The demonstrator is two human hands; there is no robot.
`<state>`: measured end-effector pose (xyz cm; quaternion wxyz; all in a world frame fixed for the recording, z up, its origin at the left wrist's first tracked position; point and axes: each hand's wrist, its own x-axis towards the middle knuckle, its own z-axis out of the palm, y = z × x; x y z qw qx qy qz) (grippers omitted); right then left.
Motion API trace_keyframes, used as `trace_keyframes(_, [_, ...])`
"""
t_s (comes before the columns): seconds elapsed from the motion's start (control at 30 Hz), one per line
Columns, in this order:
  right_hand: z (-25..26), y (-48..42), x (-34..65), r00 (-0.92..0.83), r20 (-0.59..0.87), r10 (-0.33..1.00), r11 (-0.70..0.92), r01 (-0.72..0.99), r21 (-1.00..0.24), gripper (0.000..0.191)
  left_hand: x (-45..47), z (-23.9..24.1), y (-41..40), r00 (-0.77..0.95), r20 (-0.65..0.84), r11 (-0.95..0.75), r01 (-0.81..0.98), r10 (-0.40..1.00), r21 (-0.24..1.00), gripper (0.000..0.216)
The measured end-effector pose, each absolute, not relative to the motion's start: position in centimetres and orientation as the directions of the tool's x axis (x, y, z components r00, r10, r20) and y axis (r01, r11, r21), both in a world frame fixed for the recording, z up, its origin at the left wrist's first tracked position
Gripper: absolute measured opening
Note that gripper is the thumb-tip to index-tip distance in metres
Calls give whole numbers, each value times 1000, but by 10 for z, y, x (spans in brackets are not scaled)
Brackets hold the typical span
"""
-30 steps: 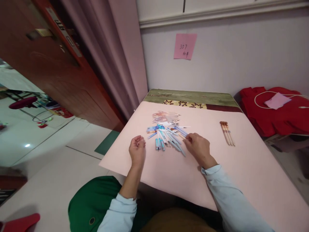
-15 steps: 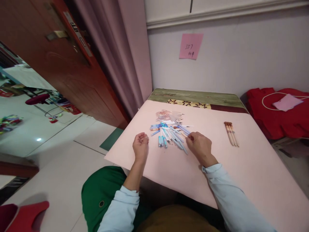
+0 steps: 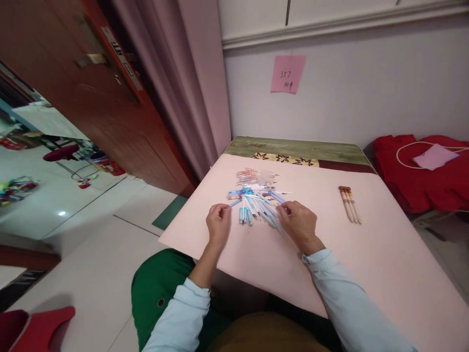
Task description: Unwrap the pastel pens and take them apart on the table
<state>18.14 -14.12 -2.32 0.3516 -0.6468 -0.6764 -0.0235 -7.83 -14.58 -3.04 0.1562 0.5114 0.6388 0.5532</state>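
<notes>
A loose pile of pens in blue, lilac and white lies between my two hands on the pale pink table covering. My left hand is at the pile's left side, its fingers pinched on the near end of a short blue pen cap. On the other side, my right hand has its thumb and fingers closed at the end of a lilac-blue pen; the fingers partly hide it. Short turquoise caps lie in front of the pile. Behind it are pinkish clear pens.
Three beige pens with brown tops lie side by side on the right of the table. A pink note is stuck to the wall. Red cloth covers a seat at right; a wooden door stands at left.
My left hand has moved right and slightly forward, and its fingers have closed at the blue cap. My right hand has shifted slightly left, staying at the pens. The view has tilted a little.
</notes>
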Motion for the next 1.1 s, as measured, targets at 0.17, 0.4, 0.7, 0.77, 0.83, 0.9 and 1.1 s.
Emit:
trace_keyframes(0.17, [-24,-139,180,81,514,854,177,883,-434,28,-80,-11,-117,-285,418,-117,691,862,713,10])
trace_keyframes(0.4, [-22,-137,182,90,523,848,188,871,-454,29,-88,-10,-83,-28,337,-134,884,941,448,15])
trace_keyframes(0.7, [-20,-136,182,87,526,846,201,862,-466,29,-96,-17,-71,132,318,-233,924,939,302,13])
trace_keyframes(0.77, [-20,-136,182,86,528,845,202,863,-464,29,-97,-18,-70,130,299,-223,927,945,302,12])
trace_keyframes(0.83, [-20,-136,182,82,527,846,202,865,-459,28,-97,-18,-70,123,279,-212,925,952,314,13])
trace_keyframes(0.9, [-20,-136,182,83,527,846,199,868,-456,28,-97,-18,-71,116,270,-206,920,956,332,16])
trace_keyframes(1.1, [-19,-136,182,87,536,840,204,864,-460,28,-98,-11,-79,18,320,-192,832,947,520,13])
